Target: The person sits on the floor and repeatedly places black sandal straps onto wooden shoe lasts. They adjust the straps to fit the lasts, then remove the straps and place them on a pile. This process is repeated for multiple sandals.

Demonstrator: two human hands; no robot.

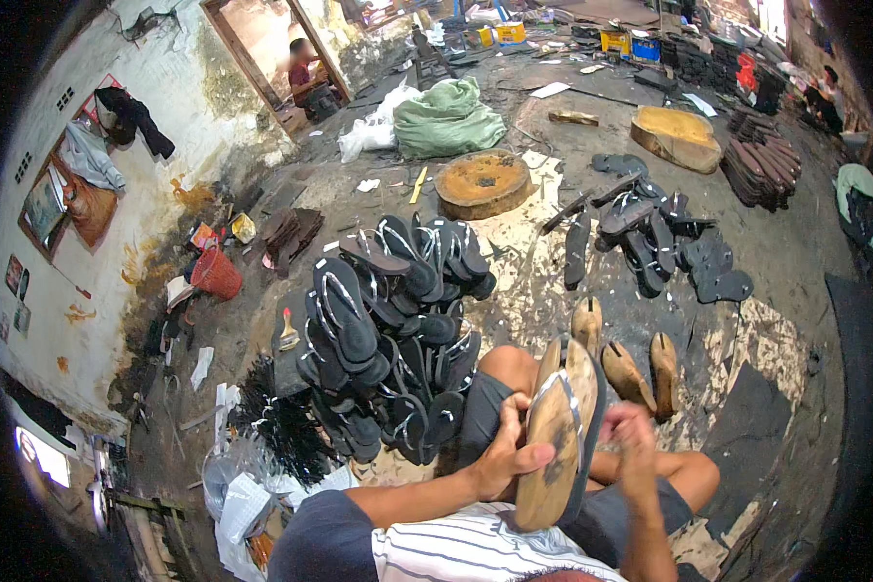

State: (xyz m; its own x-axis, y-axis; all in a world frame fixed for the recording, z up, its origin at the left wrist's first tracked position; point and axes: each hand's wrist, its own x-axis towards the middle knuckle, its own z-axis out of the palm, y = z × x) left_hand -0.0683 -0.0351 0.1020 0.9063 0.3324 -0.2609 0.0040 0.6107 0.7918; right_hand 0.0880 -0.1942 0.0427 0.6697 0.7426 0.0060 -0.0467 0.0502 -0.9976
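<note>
My left hand grips a wooden shoe last upright over my lap, its thumb pressed on the wood. A black sandal sole lies against the last's right side, and a pale, shiny strap runs across the wood. Beside the sole's right edge is my right hand, its fingers curled and blurred; whether it holds anything is hidden. Just beyond, more wooden lasts stand on the floor near my knee. A large heap of black thong sandals with silvery straps sits to the left.
More black sandals lie scattered ahead. Two round wooden blocks stand farther off, near a green sack. A brush, a red basket and plastic bags are on the left. Other people sit in the background.
</note>
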